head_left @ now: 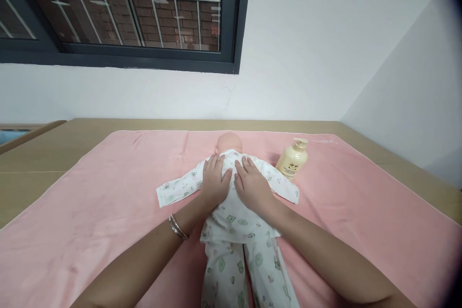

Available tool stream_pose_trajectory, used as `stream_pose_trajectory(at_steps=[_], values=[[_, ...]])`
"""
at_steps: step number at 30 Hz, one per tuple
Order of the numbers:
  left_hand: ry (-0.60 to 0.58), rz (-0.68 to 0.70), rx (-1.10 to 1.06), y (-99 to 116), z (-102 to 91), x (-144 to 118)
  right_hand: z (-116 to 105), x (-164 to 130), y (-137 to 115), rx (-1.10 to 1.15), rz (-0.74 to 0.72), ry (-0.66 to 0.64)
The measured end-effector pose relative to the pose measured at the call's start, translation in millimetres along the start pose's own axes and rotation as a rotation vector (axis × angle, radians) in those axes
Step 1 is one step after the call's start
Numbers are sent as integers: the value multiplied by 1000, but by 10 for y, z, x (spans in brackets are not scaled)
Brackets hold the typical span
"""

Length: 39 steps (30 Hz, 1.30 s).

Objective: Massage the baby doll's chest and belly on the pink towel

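Note:
A baby doll [229, 142] lies face down in front of me, its bald head toward the wall and its sleeves spread to both sides. It wears a white printed top [234, 219] and matching trousers [225, 269]. My left hand [215, 180] rests flat on the left side of the doll's upper back, fingers pointing toward the head. On the right side of the back lies my right hand [252, 184], also flat with its fingers stretched out. Neither hand grips anything. Two bangles circle my left wrist.
A pink mat [108, 211] spreads under the doll on a wooden surface [46, 163]. Beyond the right sleeve stands a pale yellow pump bottle [293, 160]. Behind are a white wall [296, 57] and a dark-framed window [151, 60] with bars.

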<state>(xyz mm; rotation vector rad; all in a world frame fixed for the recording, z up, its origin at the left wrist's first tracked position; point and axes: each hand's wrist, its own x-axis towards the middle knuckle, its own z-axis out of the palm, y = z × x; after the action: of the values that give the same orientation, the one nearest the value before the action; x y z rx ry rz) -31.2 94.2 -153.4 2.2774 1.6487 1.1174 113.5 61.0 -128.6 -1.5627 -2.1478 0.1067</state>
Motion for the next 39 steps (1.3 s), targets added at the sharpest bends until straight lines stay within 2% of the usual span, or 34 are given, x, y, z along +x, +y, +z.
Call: stream_pose_trajectory(at_steps=[4, 7, 10, 13, 18, 22, 25, 28, 33, 36, 39], values=[[-41, 5, 82, 143, -43, -104, -33, 169, 196, 112, -5, -39], [-55, 87, 139, 296, -76, -269, -54, 304, 351, 148, 20, -65], [-58, 142, 130, 369, -80, -383, -49, 340, 378, 121, 42, -63], [-71, 53, 78, 318, -74, -327, -38, 236, 242, 42, 29, -25], [-142, -99, 9, 122, -96, 50, -71, -75, -99, -108, -102, 6], [-165, -128, 39, 54, -82, 208, -134, -79, -95, -83, -106, 11], [-118, -73, 102, 110, -56, 106, -157, 89, 86, 21, -56, 25], [-85, -9, 155, 212, -61, -94, -133, 253, 260, 60, -3, -13], [-68, 52, 182, 317, -126, -322, -63, 330, 359, 29, 38, -62], [-74, 80, 158, 327, -153, -315, -76, 308, 337, -6, -16, -68], [-98, 26, 100, 308, -155, -226, -115, 257, 257, -64, -121, -70]])
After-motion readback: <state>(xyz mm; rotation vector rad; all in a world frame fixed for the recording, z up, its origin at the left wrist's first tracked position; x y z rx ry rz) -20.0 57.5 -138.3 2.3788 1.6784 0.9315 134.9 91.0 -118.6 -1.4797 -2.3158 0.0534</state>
